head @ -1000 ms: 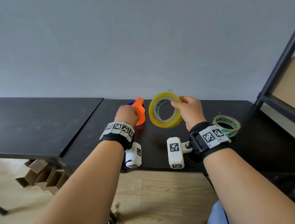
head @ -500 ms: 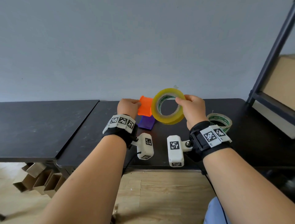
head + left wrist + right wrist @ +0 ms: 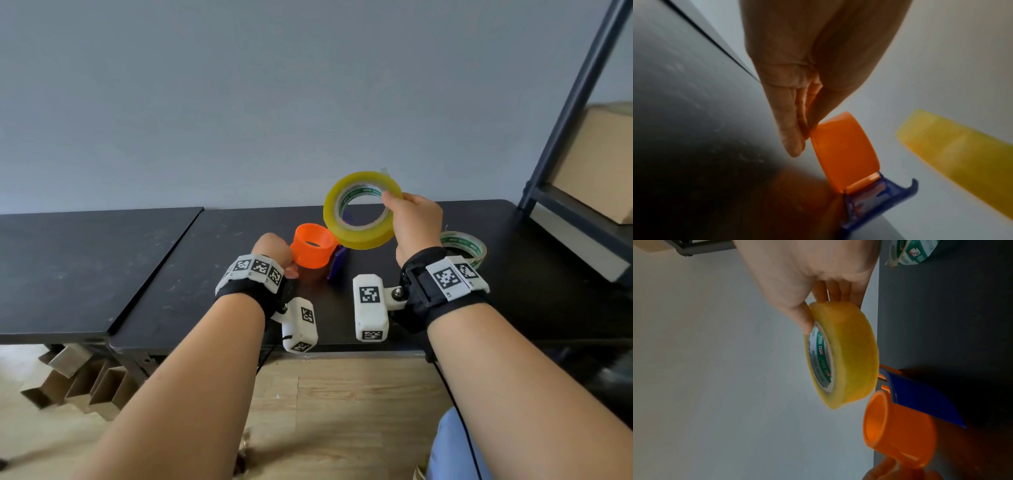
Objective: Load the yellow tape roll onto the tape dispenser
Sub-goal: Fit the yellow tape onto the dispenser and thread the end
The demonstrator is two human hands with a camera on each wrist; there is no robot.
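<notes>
One yellow tape roll [image 3: 362, 209] hangs in the air, pinched at its rim by the right hand [image 3: 416, 224], just above and to the right of the single orange-and-blue tape dispenser [image 3: 313, 249]. The left hand [image 3: 273, 251] grips that dispenser by its orange handle on the black table [image 3: 205, 260]. A second, clear tape roll [image 3: 463, 247] lies flat beyond the right wrist.

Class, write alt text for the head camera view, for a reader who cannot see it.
A person's right hand holds a yellow tape roll in the air just above the orange drum of a tape dispenser, which the left hand grips on a black table. A second tape roll lies at right.
</notes>
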